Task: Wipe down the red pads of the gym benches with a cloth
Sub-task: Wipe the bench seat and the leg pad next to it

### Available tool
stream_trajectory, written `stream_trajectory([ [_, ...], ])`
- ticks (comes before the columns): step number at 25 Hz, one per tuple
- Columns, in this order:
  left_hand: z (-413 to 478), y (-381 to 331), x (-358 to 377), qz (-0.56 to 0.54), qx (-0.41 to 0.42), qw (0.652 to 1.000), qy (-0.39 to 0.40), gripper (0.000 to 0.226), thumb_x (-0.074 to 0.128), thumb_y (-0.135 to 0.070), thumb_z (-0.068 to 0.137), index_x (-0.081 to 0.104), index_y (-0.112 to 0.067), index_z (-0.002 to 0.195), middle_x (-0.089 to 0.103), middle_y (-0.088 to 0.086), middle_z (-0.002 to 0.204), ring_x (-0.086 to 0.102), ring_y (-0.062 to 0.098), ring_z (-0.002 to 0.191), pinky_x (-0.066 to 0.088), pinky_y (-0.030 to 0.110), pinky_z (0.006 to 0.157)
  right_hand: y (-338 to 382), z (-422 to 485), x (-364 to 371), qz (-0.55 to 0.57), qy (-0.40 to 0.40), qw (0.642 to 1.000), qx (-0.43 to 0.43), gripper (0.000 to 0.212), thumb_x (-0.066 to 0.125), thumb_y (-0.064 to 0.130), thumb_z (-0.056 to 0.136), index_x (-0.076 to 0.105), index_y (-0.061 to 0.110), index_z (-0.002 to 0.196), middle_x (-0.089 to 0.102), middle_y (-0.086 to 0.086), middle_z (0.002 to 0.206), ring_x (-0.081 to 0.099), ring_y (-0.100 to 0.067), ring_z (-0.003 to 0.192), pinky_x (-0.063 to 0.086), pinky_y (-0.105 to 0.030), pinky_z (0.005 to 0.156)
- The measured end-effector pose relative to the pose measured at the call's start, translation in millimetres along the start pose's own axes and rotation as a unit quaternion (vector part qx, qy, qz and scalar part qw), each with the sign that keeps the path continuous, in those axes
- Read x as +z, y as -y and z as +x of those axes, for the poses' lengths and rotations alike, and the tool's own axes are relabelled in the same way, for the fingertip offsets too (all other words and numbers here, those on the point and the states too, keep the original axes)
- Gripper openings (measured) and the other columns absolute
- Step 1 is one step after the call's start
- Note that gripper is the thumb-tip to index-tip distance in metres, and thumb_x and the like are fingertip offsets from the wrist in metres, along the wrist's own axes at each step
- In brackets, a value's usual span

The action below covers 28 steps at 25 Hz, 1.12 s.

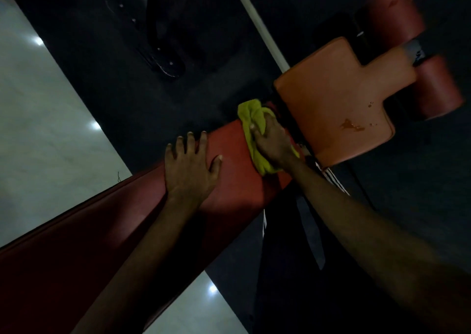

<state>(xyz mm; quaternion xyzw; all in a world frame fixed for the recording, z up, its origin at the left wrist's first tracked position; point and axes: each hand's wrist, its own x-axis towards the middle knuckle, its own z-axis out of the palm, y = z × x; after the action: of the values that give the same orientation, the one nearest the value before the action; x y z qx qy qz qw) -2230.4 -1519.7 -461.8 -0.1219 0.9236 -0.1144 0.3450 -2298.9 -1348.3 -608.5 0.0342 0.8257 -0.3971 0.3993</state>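
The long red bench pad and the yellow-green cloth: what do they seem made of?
Long red bench pad: probably vinyl or faux leather over padding, judging by its smooth surface with a dull sheen. Yellow-green cloth: soft fabric, perhaps microfibre, since it bunches into folds.

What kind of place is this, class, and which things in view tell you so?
Most likely a gym. A long red bench pad meets a separate seat pad beside red roller pads, on dark matting. The right hand presses a yellow cloth on it.
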Motion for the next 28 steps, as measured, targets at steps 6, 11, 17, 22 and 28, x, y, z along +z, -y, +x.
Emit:
stream_trajectory([
  [6,61,-40,1,-0.012,0.058,0.995,0.076,0.078,0.023,-0.065,0.099,0.014,-0.016,0.159,0.033,0.019,0.156,0.038,0.039,0.138,0.030,0.051,0.110,-79,-51,9,0.102,-0.050,0.983,0.141,0.079,0.042,0.059,0.092,0.037,0.008,0.152,0.045,-0.017,0.152,0.044,-0.035,0.139,0.036,-0.048,0.115],
  [11,62,-45,13,0.030,0.084,0.996,0.008,0.081,0.021,-0.068,0.097,0.023,-0.013,0.157,0.050,0.021,0.141,0.048,0.038,0.127,0.036,0.049,0.102,-96,-42,13,0.100,-0.028,0.976,0.190,0.067,0.046,0.047,0.098,0.034,0.009,0.152,0.041,-0.018,0.153,0.045,-0.037,0.136,0.038,-0.048,0.112],
  [17,71,-45,21,0.040,0.097,0.994,-0.010,0.077,0.019,-0.064,0.098,0.017,-0.016,0.159,0.042,0.019,0.150,0.040,0.037,0.136,0.032,0.051,0.109,-85,19,-21,0.099,0.029,0.981,0.165,0.061,0.045,0.054,0.100,0.043,0.019,0.150,0.050,-0.010,0.150,0.048,-0.031,0.136,0.036,-0.042,0.115],
  [22,70,-45,23,0.036,0.095,0.994,-0.028,0.076,0.023,-0.063,0.098,0.023,-0.015,0.157,0.050,0.018,0.143,0.044,0.037,0.132,0.036,0.050,0.104,-32,58,-21,0.060,0.029,0.998,-0.008,0.052,0.049,0.051,0.102,0.051,0.021,0.144,0.055,-0.005,0.145,0.050,-0.024,0.134,0.036,-0.026,0.105],
  [28,70,-47,22,0.038,0.091,0.995,-0.028,0.075,0.023,-0.062,0.098,0.024,-0.014,0.156,0.053,0.017,0.138,0.047,0.037,0.129,0.037,0.049,0.102,-43,89,-30,0.066,0.066,0.986,0.135,0.059,0.042,0.055,0.102,0.046,0.021,0.149,0.050,-0.010,0.150,0.047,-0.032,0.137,0.038,-0.040,0.113],
])
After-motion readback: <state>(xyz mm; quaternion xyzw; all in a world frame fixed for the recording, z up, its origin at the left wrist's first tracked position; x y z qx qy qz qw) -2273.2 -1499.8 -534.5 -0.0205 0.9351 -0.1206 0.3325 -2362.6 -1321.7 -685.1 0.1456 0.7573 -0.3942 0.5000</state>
